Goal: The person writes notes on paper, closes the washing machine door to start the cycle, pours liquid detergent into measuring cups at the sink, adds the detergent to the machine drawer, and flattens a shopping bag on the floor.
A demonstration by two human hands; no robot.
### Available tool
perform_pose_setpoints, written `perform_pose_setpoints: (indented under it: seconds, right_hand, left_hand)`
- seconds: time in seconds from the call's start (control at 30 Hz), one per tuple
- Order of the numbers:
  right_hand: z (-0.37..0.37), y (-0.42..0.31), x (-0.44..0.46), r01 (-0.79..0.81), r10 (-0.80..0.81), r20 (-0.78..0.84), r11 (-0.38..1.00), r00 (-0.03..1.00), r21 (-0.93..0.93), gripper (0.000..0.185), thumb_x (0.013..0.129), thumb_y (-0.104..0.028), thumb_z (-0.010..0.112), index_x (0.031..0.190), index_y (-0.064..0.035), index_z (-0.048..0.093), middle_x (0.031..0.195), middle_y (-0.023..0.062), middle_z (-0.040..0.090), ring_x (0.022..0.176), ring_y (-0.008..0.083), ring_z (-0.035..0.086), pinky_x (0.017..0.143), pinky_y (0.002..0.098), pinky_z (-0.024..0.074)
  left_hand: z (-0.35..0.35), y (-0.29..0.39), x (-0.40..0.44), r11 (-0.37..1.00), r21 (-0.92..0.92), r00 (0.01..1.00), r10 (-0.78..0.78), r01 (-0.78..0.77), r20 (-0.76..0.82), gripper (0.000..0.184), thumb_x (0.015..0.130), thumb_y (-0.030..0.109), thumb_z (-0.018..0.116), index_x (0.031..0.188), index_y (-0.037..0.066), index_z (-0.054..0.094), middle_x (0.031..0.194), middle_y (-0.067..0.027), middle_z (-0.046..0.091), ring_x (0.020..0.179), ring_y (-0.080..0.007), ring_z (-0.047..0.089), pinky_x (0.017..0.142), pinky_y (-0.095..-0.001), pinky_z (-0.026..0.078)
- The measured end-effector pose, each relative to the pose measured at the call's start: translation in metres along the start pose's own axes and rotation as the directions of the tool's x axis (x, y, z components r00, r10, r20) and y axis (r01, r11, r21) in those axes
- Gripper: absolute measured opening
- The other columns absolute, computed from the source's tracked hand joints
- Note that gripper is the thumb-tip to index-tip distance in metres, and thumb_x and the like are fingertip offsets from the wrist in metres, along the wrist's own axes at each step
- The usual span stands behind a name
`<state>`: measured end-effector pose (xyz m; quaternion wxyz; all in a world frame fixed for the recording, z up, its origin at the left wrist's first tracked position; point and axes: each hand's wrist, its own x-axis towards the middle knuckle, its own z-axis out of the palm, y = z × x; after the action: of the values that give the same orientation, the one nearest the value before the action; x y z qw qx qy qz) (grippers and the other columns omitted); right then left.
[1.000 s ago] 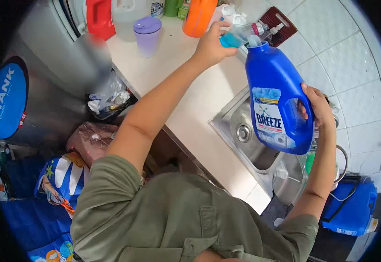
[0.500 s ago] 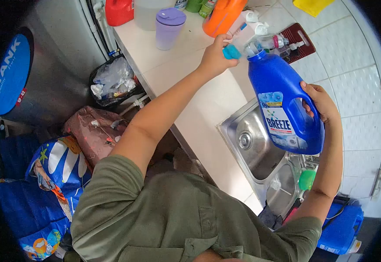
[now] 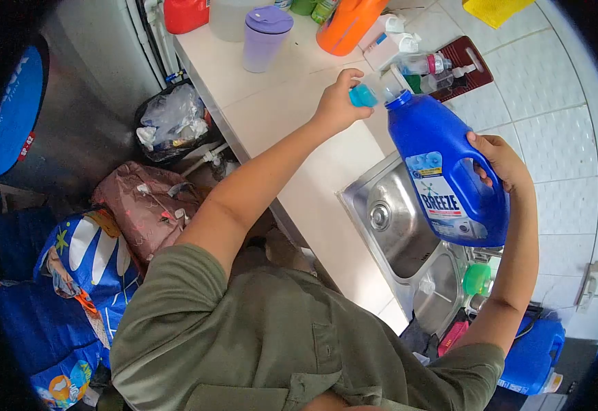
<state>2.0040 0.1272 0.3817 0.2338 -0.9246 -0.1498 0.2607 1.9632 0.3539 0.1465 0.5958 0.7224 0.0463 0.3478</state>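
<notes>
Fingers of my left hand (image 3: 343, 103) are closed around a small blue cap (image 3: 362, 96), beside the bottle's mouth above the counter. My right hand (image 3: 499, 162) grips the handle of a large blue Breeze bottle (image 3: 443, 175), tilted with its open neck toward the cap. A clear plastic piece (image 3: 393, 82) shows right at the neck; whether it joins the cap is hard to tell. The bottle hangs over the edge of the steel sink (image 3: 381, 216).
On the counter (image 3: 271, 130) stand a purple lidded cup (image 3: 266, 41), an orange bottle (image 3: 349, 27), a red container (image 3: 186, 14), white bottles (image 3: 391, 46) and clear pump bottles (image 3: 437, 81). A trash bag (image 3: 174, 120) and a brown bag (image 3: 149, 205) lie below at left.
The view has shifted, showing more of the sink and trash bag. The bottle's neck appears slightly lower in the view. Both hands keep their holds.
</notes>
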Motion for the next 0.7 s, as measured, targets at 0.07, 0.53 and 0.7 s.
perform_pose_setpoints:
  seconds: [0.07, 0.53, 0.7]
  right_hand:
    - [-0.0008, -0.001, 0.0001, -0.009, 0.009, 0.003, 1.0, 1.0, -0.019, 0.05, 0.081, -0.05, 0.056, 0.077, -0.0005, 0.055, 0.045, -0.0005, 0.045, 0.031, 0.0046, 0.038, 0.028, 0.0174, 0.0281]
    - [-0.0022, -0.0065, -0.0019, -0.039, 0.038, -0.007, 0.995, 0.999, -0.094, 0.05, 0.08, -0.052, 0.056, 0.073, -0.0032, 0.054, 0.046, 0.0005, 0.046, 0.031, 0.0049, 0.039, 0.029, 0.0181, 0.0278]
    - [-0.0037, -0.0071, -0.0008, -0.042, 0.044, 0.017, 0.995, 0.999, -0.092, 0.05, 0.08, -0.053, 0.056, 0.072, -0.0037, 0.053, 0.046, 0.0007, 0.046, 0.031, 0.0049, 0.038, 0.029, 0.0182, 0.0273]
  left_hand:
    - [0.0008, -0.0006, -0.002, 1.0, -0.019, 1.0, -0.013, 0.013, 0.01, 0.07, 0.058, 0.016, 0.076, 0.117, 0.008, 0.039, 0.102, -0.0162, 0.058, 0.084, -0.0223, 0.059, 0.075, -0.0305, 0.047]
    - [0.0078, -0.008, -0.0048, 1.0, -0.01, 1.0, -0.016, 0.016, 0.015, 0.067, 0.058, 0.014, 0.074, 0.115, 0.008, 0.039, 0.101, -0.0142, 0.058, 0.084, -0.0207, 0.059, 0.073, -0.0299, 0.047]
    - [0.0076, -0.0075, -0.0053, 0.999, -0.036, 1.0, -0.016, 0.016, 0.019, 0.067, 0.058, 0.013, 0.074, 0.115, 0.008, 0.039, 0.101, -0.0142, 0.058, 0.084, -0.0211, 0.059, 0.074, -0.0301, 0.047]
